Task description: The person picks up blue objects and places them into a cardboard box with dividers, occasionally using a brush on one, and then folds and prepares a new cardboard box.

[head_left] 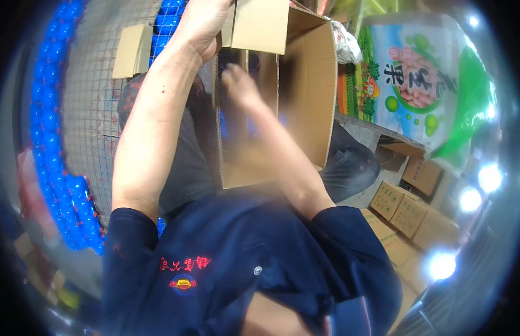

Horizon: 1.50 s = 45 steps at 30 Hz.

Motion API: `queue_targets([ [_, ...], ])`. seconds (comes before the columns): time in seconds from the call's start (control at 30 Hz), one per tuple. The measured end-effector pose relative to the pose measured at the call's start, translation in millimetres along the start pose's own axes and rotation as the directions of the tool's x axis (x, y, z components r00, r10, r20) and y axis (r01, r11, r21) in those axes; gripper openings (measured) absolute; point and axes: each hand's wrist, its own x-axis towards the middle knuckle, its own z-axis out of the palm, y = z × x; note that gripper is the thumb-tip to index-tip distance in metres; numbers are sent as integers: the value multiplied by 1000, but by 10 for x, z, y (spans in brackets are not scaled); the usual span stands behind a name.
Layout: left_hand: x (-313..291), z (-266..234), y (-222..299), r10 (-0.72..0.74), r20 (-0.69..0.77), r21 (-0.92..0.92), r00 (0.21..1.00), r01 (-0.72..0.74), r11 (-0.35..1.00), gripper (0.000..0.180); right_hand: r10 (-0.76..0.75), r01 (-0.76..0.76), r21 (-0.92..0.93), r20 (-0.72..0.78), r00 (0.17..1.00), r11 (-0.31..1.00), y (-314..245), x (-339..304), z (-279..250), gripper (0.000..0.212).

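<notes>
Between my legs stands an open cardboard box (308, 95), with a few blue shapes low inside it and a thin upright cardboard divider within. My left hand (207, 25) is at the top edge of the view, closed at the side of a flat tan cardboard sheet (261, 25); part of its fingers is cut off. My right hand (239, 85) reaches down into the box near its left wall. Motion blurs its fingers, so whether they grip anything cannot be made out.
Left is a wire mesh surface (92, 84) with folded cardboard pieces (131, 50) on it. Rows of shiny blue round items (50, 112) with red specks curve alongside. At right lies a printed plastic sack (411, 78), with several closed cartons (408, 215) on the floor below.
</notes>
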Motion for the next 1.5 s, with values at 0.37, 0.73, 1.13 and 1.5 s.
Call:
queue_targets([
  [0.37, -11, 130, -27, 288, -103, 344, 952, -238, 908, 30, 241, -280, -183, -208, 948, 942, -72, -148, -696, 44],
  [0.73, 75, -5, -204, 144, 6, 318, 990, -138, 938, 33, 113, 22, 485, -248, 962, 874, 75, 63, -1096, 38],
  [1.13, -76, 158, -39, 260, 18, 415, 965, -244, 876, 33, 168, 45, 631, -274, 947, 775, -381, -148, -1573, 41],
  [1.5, 91, -98, -219, 293, -10, 357, 956, -270, 894, 43, 551, -279, -694, 201, 810, 664, 1699, -555, -462, 49],
])
